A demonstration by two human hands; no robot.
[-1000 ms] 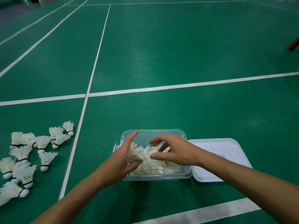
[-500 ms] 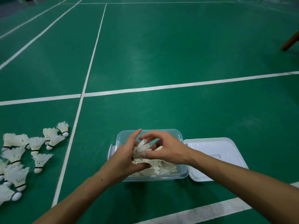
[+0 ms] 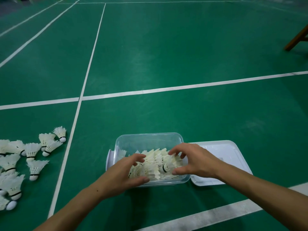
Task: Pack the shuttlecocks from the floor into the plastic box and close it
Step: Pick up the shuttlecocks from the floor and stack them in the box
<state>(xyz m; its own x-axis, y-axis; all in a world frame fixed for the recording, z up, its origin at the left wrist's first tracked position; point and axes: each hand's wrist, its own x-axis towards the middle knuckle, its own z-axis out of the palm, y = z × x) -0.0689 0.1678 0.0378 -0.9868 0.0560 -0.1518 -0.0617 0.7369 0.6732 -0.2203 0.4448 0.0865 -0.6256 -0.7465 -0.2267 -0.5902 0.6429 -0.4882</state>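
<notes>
A clear plastic box (image 3: 150, 139) stands on the green court floor, its near half filled with white feather shuttlecocks (image 3: 153, 165). My left hand (image 3: 123, 175) curls round the left end of that pile, thumb at the box's near wall. At the pile's right end, my right hand (image 3: 195, 162) has its fingers over the feathers and its thumb by a shuttlecock's cork. The white lid (image 3: 225, 152) lies flat on the floor, touching the box's right side. Several loose shuttlecocks (image 3: 31, 150) lie on the floor at the far left.
White court lines (image 3: 80, 100) cross the floor beyond the box, and another runs along the near right. A brown wooden leg (image 3: 296, 39) stands at the far right edge.
My hands were together, holding a bunch of shuttlecocks above the box. They have moved apart and lowered the bunch onto the pile. The view has shifted slightly left.
</notes>
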